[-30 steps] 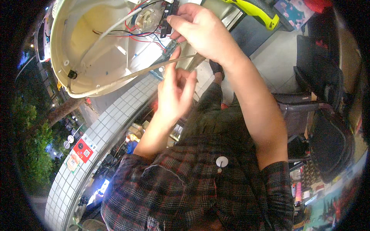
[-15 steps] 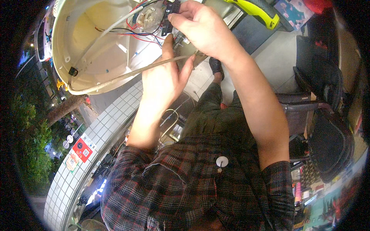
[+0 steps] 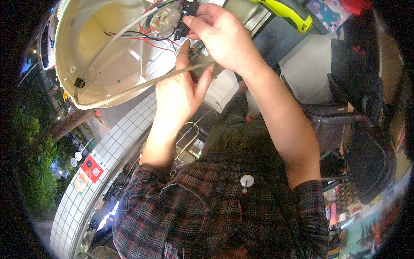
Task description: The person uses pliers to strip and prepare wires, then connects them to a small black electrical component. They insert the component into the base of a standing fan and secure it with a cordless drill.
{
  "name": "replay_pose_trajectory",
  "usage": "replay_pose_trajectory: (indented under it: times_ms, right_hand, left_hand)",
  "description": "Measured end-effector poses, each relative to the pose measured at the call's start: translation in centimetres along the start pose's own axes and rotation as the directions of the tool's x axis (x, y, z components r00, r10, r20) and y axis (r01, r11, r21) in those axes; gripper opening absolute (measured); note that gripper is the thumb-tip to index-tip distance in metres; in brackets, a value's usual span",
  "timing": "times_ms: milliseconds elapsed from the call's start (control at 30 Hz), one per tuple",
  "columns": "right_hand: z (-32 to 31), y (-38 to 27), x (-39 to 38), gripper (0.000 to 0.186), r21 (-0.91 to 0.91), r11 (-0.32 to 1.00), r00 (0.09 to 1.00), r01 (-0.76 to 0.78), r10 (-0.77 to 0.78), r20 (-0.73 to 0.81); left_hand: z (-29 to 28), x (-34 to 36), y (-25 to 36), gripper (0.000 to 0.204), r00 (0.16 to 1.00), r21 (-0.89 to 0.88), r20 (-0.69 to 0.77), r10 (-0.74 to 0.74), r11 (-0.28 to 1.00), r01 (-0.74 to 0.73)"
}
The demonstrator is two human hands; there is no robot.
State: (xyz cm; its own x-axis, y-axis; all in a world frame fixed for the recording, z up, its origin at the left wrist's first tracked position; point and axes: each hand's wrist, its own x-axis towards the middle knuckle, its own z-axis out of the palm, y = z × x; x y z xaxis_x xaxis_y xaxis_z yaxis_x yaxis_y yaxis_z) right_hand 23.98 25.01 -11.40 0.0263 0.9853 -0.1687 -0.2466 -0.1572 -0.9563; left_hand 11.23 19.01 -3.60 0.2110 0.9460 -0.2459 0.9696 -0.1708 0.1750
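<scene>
My right hand (image 3: 228,41) pinches a long black switch strip (image 3: 186,19) between thumb and fingers. Red, blue and black wires (image 3: 148,36) run near the strip, in front of a clear round part (image 3: 165,22). These lie against a large cream plastic housing (image 3: 112,56), cut off by the upper edge. Beneath its near right rim is my left hand (image 3: 179,88), index finger pointing up toward the strip and thumb spread apart; its other fingers are hidden. A dirty beige cord (image 3: 146,83) crosses over the left hand and follows the housing's rim.
A yellow-green handled tool (image 3: 289,13) lies on a dark surface at the upper right. A dark armchair (image 3: 332,118) stands to the right. On the left, a white tiled ledge (image 3: 129,129) curves past, with trees (image 3: 36,159) outside. A blue floral card (image 3: 330,15) is at upper right.
The housing has shifted slightly left and toward me, and both hands have moved a little left with it. The black strip, still in my right hand, has come slightly left and down.
</scene>
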Motion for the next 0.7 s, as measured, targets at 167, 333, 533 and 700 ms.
replay_pose_trajectory:
  times_ms: [167,333,533,700]
  right_hand:
    - [0.7,0.5,0.0,0.030,-0.038,0.999,0.999,-0.022,0.021,-0.034]
    - [1.0,0.4,-0.1,0.030,-0.048,0.998,0.998,-0.038,0.036,-0.046]
    - [1.0,2.4,0.6,0.030,0.056,0.998,1.000,-0.020,0.021,-0.007]
    - [0.7,1.2,0.5,0.030,-0.098,0.995,1.000,-0.006,0.004,-0.020]
  left_hand:
    - [-0.1,0.1,0.0,0.075,1.000,-0.038,0.019,-0.014,0.999,0.015]
    - [0.1,0.1,0.0,0.078,0.998,-0.038,0.039,-0.051,0.998,0.052]
    - [0.4,0.2,-0.2,0.085,1.000,-0.032,0.000,-0.013,0.999,0.013]
    - [0.2,0.1,0.1,0.090,0.999,-0.005,-0.020,-0.030,1.000,0.030]
